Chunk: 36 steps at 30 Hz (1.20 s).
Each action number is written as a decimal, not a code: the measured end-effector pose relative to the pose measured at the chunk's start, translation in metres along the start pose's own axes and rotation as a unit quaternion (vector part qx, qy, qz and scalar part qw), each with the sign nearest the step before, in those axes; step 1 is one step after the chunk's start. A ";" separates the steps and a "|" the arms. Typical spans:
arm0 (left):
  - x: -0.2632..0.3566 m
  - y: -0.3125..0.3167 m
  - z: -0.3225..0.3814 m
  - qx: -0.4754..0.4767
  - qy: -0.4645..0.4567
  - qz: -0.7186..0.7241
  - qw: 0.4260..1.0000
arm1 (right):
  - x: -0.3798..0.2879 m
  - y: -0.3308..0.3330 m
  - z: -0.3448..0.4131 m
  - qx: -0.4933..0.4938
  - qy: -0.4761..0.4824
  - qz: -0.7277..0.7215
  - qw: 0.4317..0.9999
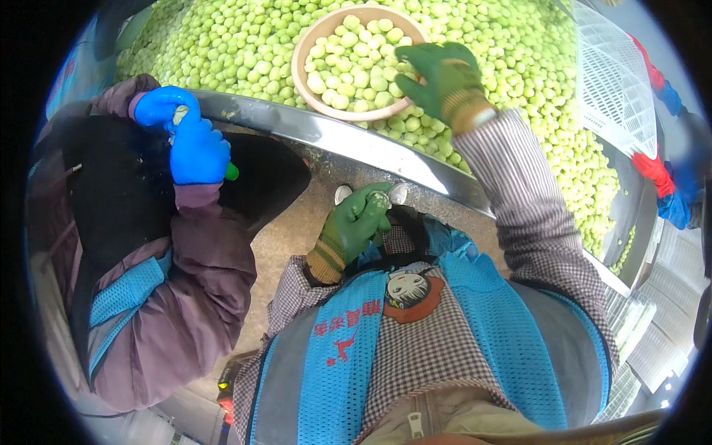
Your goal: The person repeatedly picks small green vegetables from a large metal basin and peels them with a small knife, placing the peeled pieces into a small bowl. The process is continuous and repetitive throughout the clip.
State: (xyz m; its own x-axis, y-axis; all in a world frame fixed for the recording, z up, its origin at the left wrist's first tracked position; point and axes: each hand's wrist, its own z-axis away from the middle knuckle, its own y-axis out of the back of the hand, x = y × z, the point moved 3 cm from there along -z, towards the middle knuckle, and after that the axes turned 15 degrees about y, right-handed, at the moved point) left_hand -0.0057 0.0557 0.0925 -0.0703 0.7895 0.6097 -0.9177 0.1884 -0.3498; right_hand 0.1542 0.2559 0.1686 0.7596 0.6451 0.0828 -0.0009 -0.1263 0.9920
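Note:
My right hand (445, 80), in a green-coated knit glove, is over the right rim of a pinkish plastic basin (303, 67). Its thumb and fingers are spread, and I see nothing held between them. Round pale-green fruits (347, 61) fill much of the basin, which rests on a heap of similar fruits (239, 55). Low in front of my chest, my left hand (356, 214), gloved the same way, is closed around a small pale, speckled roundish piece (380, 200). The fingers hide most of that piece.
The metal table rim (334, 136) curves between me and the heap. At left, a co-worker's blue-gloved hands (194, 139) hold a small pale piece and something with a green end. A white perforated crate (614, 83) is at right, beside another person's red glove (653, 175).

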 end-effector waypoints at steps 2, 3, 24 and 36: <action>-0.001 -0.002 0.000 -0.012 -0.020 0.027 0.999 | -0.001 -0.028 -0.035 -0.190 -0.052 0.034 0.980; -0.001 -0.001 -0.001 -0.017 -0.030 0.042 0.999 | 0.003 -0.048 -0.047 -0.270 -0.055 0.066 0.959; 0.006 -0.010 -0.023 0.023 -0.095 0.101 0.990 | -0.055 -0.024 0.091 0.201 -0.053 -0.586 0.783; 0.015 -0.006 -0.017 0.022 -0.174 0.084 0.981 | -0.096 -0.077 0.142 0.144 -0.114 -0.886 0.426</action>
State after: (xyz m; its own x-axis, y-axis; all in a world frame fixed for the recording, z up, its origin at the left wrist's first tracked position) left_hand 0.0055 0.0762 0.0912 -0.3439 0.5588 0.7546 -0.8971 0.0419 -0.4399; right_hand 0.1741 0.0969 0.0703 -0.5552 -0.1658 -0.8150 0.7594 0.2986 -0.5781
